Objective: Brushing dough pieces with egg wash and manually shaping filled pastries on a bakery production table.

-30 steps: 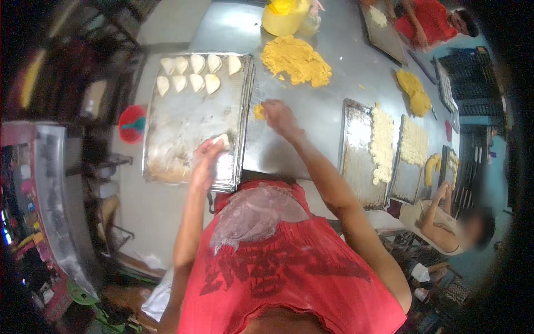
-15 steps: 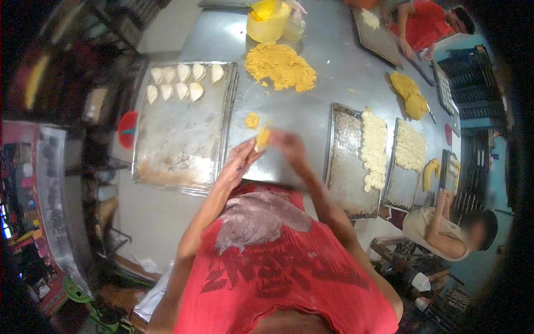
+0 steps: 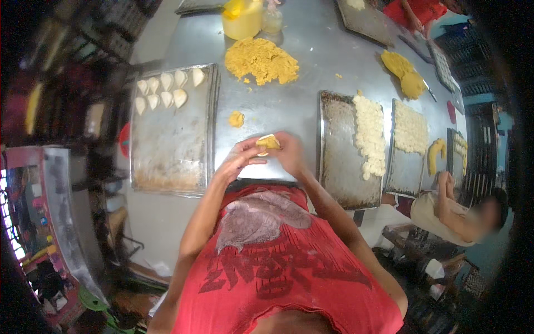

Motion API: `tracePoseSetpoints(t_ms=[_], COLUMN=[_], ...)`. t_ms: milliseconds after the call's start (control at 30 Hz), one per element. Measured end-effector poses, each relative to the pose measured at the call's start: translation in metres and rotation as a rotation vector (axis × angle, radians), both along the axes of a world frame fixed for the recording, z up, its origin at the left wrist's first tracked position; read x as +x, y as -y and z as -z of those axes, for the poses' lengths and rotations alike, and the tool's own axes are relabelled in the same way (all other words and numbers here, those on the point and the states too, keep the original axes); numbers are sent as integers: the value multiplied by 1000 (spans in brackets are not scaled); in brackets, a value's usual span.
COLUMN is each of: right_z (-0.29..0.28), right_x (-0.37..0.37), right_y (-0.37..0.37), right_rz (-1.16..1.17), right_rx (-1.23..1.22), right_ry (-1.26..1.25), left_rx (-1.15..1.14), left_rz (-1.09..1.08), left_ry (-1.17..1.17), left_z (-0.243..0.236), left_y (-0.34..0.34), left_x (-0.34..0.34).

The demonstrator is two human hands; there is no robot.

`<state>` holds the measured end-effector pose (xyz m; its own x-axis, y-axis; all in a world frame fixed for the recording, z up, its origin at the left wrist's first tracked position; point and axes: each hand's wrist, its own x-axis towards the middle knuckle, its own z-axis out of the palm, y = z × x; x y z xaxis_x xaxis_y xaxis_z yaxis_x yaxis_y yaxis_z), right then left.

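Between my hands, just above the near edge of the metal table, is a small round of pale dough [image 3: 268,142] with yellow filling on it. My left hand [image 3: 242,158] supports it from the left with its fingers curled round it. My right hand [image 3: 291,155] pinches its right edge and is a little blurred. Beyond my hands sits a small lump of yellow filling [image 3: 236,119]. Farther off lies a large crumbly heap of the same filling [image 3: 260,61]. To the left, a baking tray [image 3: 172,145] carries several folded half-moon pastries [image 3: 167,81] along its far end.
On the right, two worn trays [image 3: 338,150] hold rows of small pale dough pieces [image 3: 369,136]. More yellow dough [image 3: 403,75] lies beyond them. A yellow tub [image 3: 242,21] stands at the back. A person in beige [image 3: 439,217] works at the right; another in red [image 3: 414,14] works farther off.
My right hand has come in from the right and now grips the dough. The dough has turned so its filled face shows. The whole view has shifted slightly.
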<state>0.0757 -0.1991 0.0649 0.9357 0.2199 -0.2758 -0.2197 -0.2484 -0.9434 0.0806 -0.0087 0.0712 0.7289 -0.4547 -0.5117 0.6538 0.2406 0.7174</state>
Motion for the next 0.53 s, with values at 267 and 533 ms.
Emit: tracePoseSetpoints(t_ms=[267, 533], right_z=[8, 1], right_x=[-2, 14], right_y=[-31, -53], right_rz=[209, 178], right_rx=[110, -333], right_ry=[-13, -3], left_rx=[49, 293], left_rz=[6, 127], left_ry=[132, 423], left_z=[-2, 6], left_y=[-28, -39], left_x=[6, 0])
